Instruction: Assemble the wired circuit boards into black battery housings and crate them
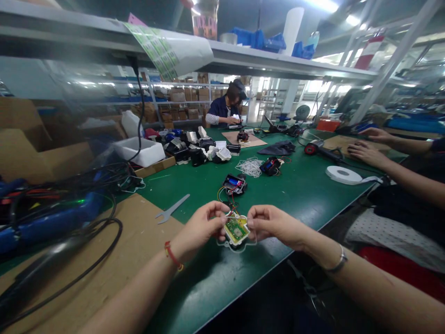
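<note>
A person's two bare hands meet over a glossy green tabletop (203,273), working at a small cream plastic shell that frames a green circuit board (237,232); take that shell as the centre of a clock. The left hand (210,225) is at nine o'clock, the right hand (269,223) at three. Each grip is closed to a pinch of thumb and fingertips, apparently on a thin, whitish, flexible loop (239,251), with a strand across the shell's far edge and slack curving past six o'clock. Whether the fingers also carry the shell, I cannot tell. At twelve o'clock sits a black plastic housing with a blue cylinder inside (234,184), joined to the shell by thin coloured wires (220,189). Judging by this, the board is in place and wired, while the loop looks unseated and the shell and housing remain apart and open. More appears left: a tangled heap of white loops (250,167) lies just past twelve, another black wired unit (271,166) at one, and a jumbled pile of black and cream housings (198,150) at eleven. A flat grey metal spanner (173,209) lies unused at ten.
</note>
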Tool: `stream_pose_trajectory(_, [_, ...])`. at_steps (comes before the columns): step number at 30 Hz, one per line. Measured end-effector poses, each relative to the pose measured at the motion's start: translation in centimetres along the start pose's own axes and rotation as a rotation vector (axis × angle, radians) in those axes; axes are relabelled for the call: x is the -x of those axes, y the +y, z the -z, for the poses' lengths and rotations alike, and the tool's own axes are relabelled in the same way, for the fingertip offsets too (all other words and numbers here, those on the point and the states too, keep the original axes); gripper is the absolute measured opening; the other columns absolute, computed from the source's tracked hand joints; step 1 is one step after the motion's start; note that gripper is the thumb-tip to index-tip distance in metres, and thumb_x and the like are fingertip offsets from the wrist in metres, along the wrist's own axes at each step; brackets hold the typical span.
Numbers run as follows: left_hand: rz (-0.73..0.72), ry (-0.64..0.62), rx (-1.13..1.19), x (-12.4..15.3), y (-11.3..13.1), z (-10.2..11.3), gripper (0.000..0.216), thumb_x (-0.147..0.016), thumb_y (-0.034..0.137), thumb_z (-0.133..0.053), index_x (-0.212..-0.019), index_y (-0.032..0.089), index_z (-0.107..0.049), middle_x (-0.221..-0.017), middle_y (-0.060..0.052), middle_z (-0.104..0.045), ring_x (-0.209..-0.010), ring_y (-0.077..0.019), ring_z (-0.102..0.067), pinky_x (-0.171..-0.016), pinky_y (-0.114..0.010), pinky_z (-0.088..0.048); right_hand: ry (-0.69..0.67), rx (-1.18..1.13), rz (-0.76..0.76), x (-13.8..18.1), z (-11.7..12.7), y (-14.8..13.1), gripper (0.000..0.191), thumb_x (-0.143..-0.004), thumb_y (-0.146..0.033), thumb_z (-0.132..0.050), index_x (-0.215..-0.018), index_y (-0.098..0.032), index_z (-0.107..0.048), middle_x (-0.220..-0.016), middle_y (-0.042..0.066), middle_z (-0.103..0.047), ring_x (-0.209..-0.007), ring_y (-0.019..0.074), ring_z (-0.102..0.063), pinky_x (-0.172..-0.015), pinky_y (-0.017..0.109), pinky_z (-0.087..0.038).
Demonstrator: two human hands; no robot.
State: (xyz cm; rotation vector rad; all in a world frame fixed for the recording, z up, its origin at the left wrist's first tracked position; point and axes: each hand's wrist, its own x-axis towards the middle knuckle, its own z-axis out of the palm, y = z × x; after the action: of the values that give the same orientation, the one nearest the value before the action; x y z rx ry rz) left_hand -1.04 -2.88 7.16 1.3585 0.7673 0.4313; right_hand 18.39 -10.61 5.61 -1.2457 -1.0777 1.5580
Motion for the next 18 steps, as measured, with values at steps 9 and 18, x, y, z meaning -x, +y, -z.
stream_pose_trajectory(9, [-0.270, 0.311, -1.097, -1.4, -4.7, 0.5, 0.021, -0.076, 0.007, -0.041, -0.092, 0.018, -0.050, -0.081, -0.002, -0.055, -0.074, -0.0158, -0.053, -0.068, -0.029, -0.041, 0.512, 0.761, 0.276, -0.4, -2.0, 7.0, 0.008, -0.075, -0.017, -0.052, -0.070, -0.022, -0.047, -0.066, -0.002, -0.052, -0.055, 0.0124, -0.049, -0.055, 0.026, -0.038])
stream_pose_trajectory(18, [-0.353, 0.337, -1.053, -2.3, -6.2, 0.5, 0.025, -0.085, 0.011, -0.040, -0.098, 0.018, -0.059, -0.092, -0.006, -0.065, -0.088, -0.0188, -0.059, -0.080, -0.031, -0.044, 0.513, 0.473, 0.287, -0.9, -1.0, 8.0, 0.012, -0.078, -0.022, -0.051, -0.071, -0.023, -0.042, -0.084, 0.003, -0.063, -0.067, 0.0161, -0.059, -0.060, 0.028, -0.047])
